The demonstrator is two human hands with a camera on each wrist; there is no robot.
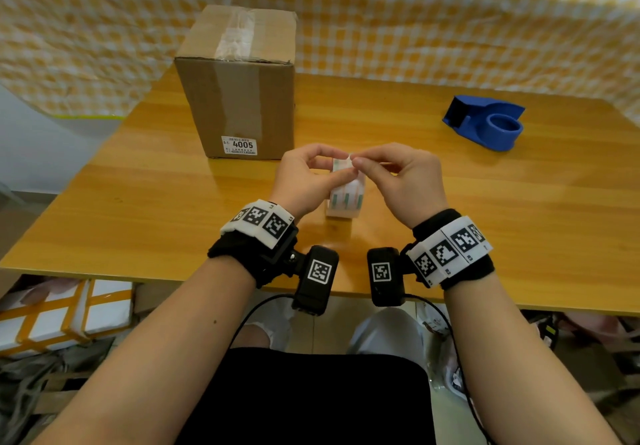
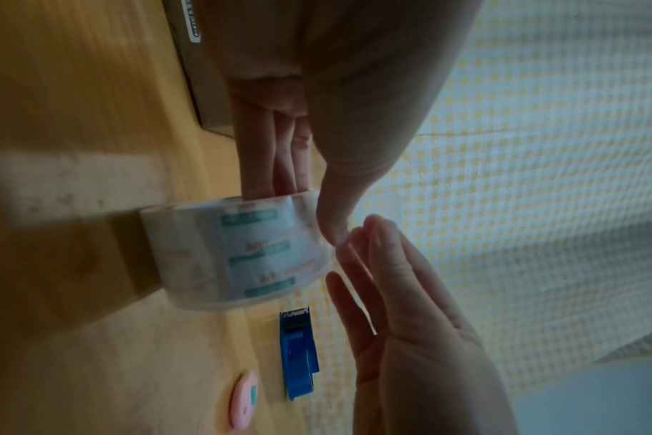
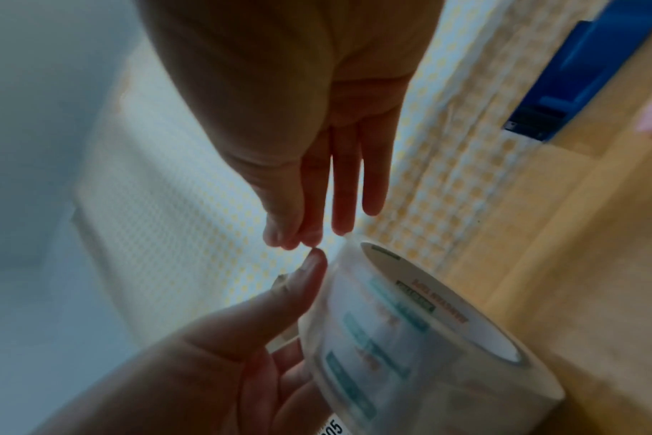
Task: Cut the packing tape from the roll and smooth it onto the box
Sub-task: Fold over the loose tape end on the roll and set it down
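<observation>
A clear packing tape roll (image 1: 346, 198) with teal print stands on its edge on the wooden table (image 1: 138, 202), just in front of the cardboard box (image 1: 239, 98). My left hand (image 1: 337, 164) grips the roll (image 2: 242, 259), fingers behind it and thumb on its top rim. My right hand (image 1: 356, 162) meets it at the top of the roll, where thumb and forefinger pinch together (image 3: 291, 241) on what looks like the loose tape end. The box has a strip of clear tape on its top and a label reading 4005.
A blue tape dispenser (image 1: 485, 122) lies on the table at the right, away from my hands. The left wrist view shows a small pink round object (image 2: 244, 403) near it. A yellow checked cloth hangs behind the table. Boxes sit on the floor at the left.
</observation>
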